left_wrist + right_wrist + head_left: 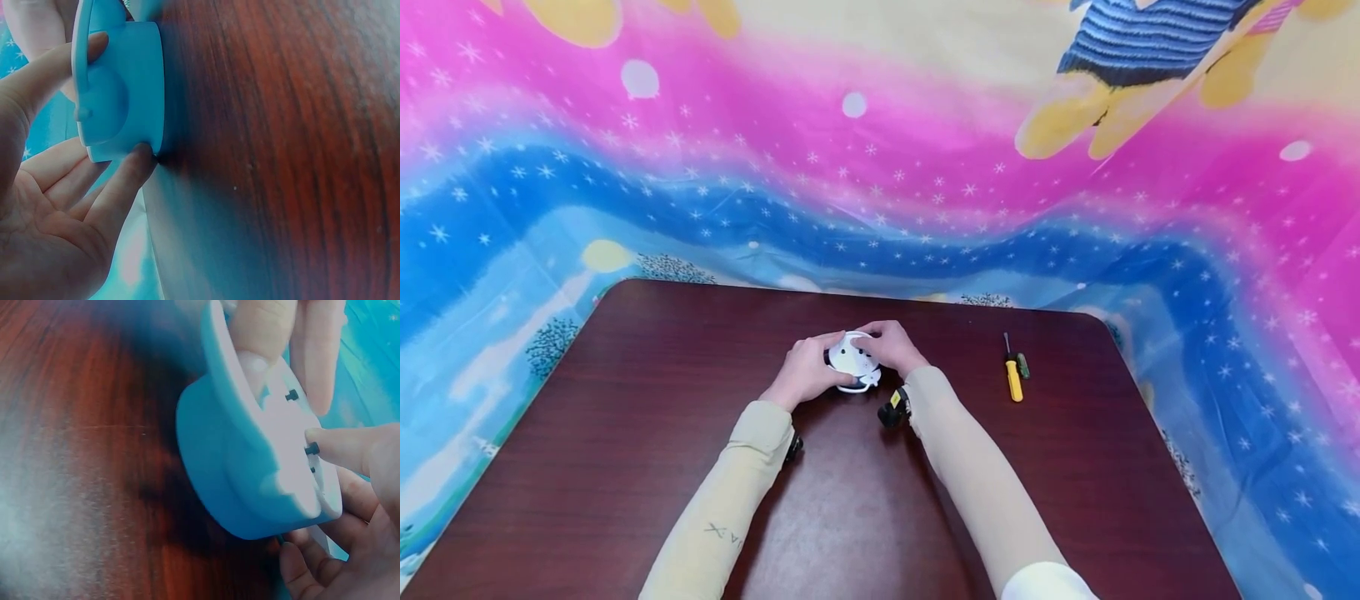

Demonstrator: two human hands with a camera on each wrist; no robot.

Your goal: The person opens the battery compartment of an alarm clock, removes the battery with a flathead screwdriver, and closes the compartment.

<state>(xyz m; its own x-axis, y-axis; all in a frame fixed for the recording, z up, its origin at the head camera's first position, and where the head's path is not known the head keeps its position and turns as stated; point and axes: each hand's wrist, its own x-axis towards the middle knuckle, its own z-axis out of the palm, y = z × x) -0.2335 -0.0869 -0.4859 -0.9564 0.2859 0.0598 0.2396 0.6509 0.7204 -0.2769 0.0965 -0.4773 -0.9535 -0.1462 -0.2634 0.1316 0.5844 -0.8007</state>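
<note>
A white round plastic housing (847, 360) with a curved raised rim sits on the table between both hands; it looks blue in the wrist views. My left hand (808, 371) grips its left side, thumb over the rim and fingers along the lower wall, as the left wrist view shows. From the far right, my right hand (891, 343) holds it, with the thumb at a black screw (312, 449) that stands up from the face. Another black screw (292, 395) protrudes farther along. The underside of the housing is hidden.
On the right of the dark red wooden table (625, 417) lies a yellow-handled screwdriver (1014, 381). Beside it is a small green object (1023, 366), too small to identify. A colourful printed cloth (880, 192) hangs behind the table and along its sides.
</note>
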